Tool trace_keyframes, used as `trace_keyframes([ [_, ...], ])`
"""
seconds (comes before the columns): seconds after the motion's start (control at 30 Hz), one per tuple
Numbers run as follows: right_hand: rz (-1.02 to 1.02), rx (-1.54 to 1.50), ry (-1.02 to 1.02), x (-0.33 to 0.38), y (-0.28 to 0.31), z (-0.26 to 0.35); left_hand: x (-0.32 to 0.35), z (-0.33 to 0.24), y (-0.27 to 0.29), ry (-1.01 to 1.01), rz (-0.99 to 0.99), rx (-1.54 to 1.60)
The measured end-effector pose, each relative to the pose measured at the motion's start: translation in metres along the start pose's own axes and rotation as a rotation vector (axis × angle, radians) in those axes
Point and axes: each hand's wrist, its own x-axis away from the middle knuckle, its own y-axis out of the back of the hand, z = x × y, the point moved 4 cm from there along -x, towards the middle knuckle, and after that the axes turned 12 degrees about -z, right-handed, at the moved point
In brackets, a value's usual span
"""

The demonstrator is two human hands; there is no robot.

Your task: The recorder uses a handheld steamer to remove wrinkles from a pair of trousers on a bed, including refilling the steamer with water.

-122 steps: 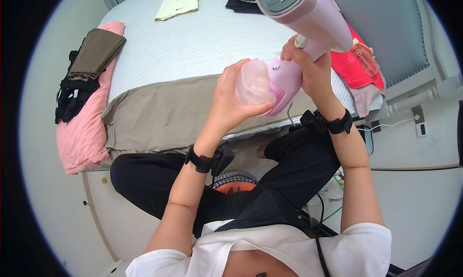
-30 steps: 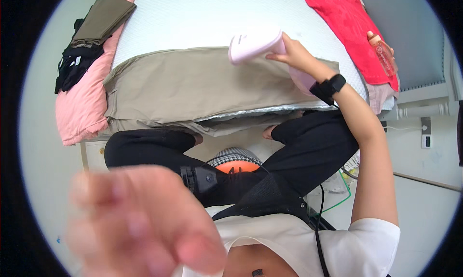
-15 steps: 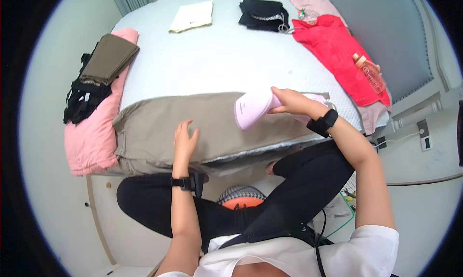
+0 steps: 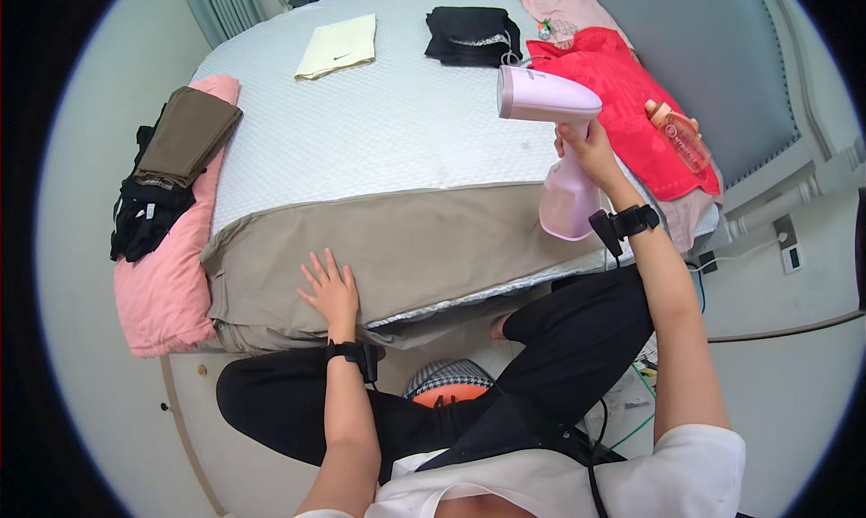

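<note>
A pair of khaki trousers lies stretched along the near edge of the bed. My left hand rests flat on the trousers, fingers spread. Wrapped round the handle of a pale purple handheld garment steamer, my right hand holds it upright above the right end of the trousers. The steamer's head points left, and its water tank hangs below my fingers. Black bands circle both of my wrists.
A folded cream garment and folded black clothes lie on the far side of the white quilted bed. Brown and black clothes sit on a pink bundle at left. A bottle lies on red fabric at right.
My right hand has raised the steamer off the trousers, tilting it upright and moving it right and farther away. My left hand has come down flat onto the trousers.
</note>
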Motion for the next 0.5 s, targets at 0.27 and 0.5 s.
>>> trace_keyframes([
  [0.27, 0.074, -0.005, -0.025, 0.004, 0.002, 0.004, -0.001, -0.002, 0.0, -0.009, -0.012, 0.019],
  [0.5, 0.418, 0.656, 0.361, 0.029, -0.043, 0.007, -0.011, -0.005, 0.007, 0.04, 0.066, 0.038],
])
